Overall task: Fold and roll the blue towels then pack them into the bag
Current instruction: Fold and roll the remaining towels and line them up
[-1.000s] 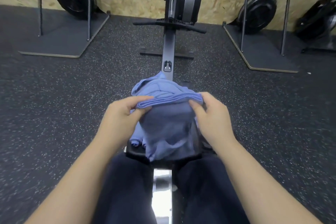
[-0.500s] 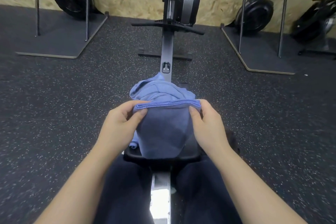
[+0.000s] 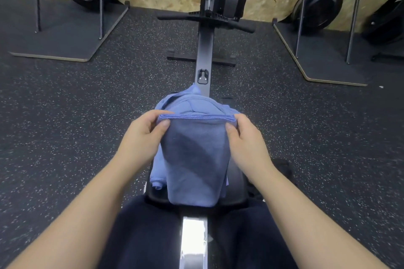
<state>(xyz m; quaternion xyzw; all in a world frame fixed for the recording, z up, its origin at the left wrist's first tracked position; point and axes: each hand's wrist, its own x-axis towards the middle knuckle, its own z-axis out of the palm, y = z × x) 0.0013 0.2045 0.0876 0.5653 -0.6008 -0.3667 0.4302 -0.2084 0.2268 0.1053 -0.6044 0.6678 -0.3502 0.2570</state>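
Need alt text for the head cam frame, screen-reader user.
Two bare hands hold a folded blue terry towel by its top corners, the left hand and the right hand each pinching one, so it hangs over a heap of crumpled blue towels on the black seat of a rowing machine. Speckled black rubber floor surrounds it; no bag shows.

Blue towel (image 3: 194, 159), black white-speckled floor (image 3: 65, 126)

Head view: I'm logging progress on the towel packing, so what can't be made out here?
- The bag: not in view anywhere.
- Pile of blue towels: the held towel and both hands cover most of it, so no count is possible.
- Left hand and right hand: fingers behind the hem are hidden by the cloth.
- Rowing machine seat: mostly under the towels.
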